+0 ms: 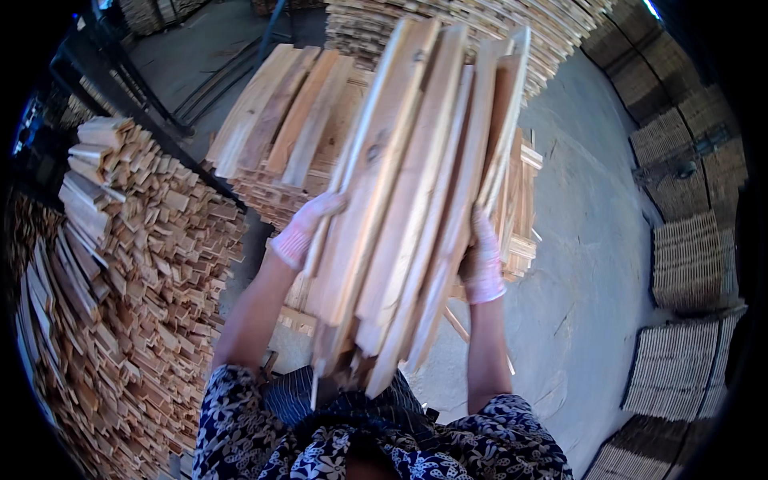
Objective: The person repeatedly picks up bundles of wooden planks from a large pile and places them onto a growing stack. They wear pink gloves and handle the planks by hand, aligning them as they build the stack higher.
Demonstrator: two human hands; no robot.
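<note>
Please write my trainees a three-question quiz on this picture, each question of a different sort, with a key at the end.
1. True or false: The left hand and right hand hold the bundle of wooden boards from opposite sides.
2. Where does the large uneven pile of board ends stand in the picture?
A) Along the right side
B) Along the left side
C) At the top middle
3. Fill in the blank: The dark sleeves carry a pale ____ pattern.

Key: 1. True. 2. B. 3. Floral.

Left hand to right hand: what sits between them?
A bundle of wooden boards spans the stretch between the left hand and the right hand, one hand at each side. The head view shows it.
</note>
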